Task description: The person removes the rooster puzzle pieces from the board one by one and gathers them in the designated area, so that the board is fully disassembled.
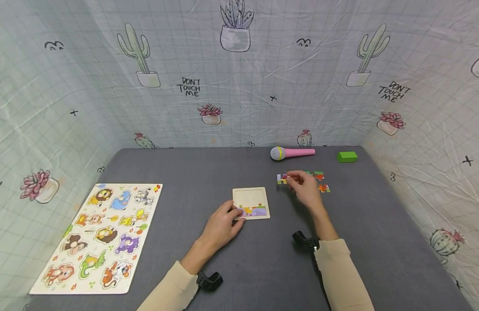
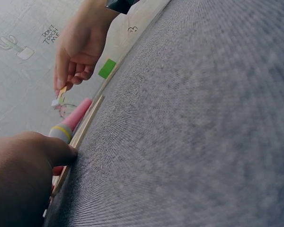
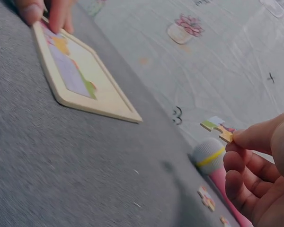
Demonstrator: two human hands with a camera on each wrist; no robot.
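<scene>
A square wooden puzzle frame point(image 1: 249, 194) lies mid-table, its lower part filled with joined purple, yellow and green pieces point(image 1: 257, 211). My left hand point(image 1: 220, 224) holds its lower left corner, thumb at the edge and fingers over the pieces. My right hand point(image 1: 306, 188), up and to the right of the frame, pinches a puzzle piece point(image 3: 212, 123) between thumb and fingertips, raised off the table in the right wrist view. Several loose pieces point(image 1: 324, 188) lie beside and behind that hand, some partly hidden by it.
A pink toy microphone point(image 1: 299, 152) lies at the back, with a green block point(image 1: 347, 157) to its right. A large animal puzzle board point(image 1: 119, 201) covers the left side of the table. Patterned cloth walls stand behind and on both sides.
</scene>
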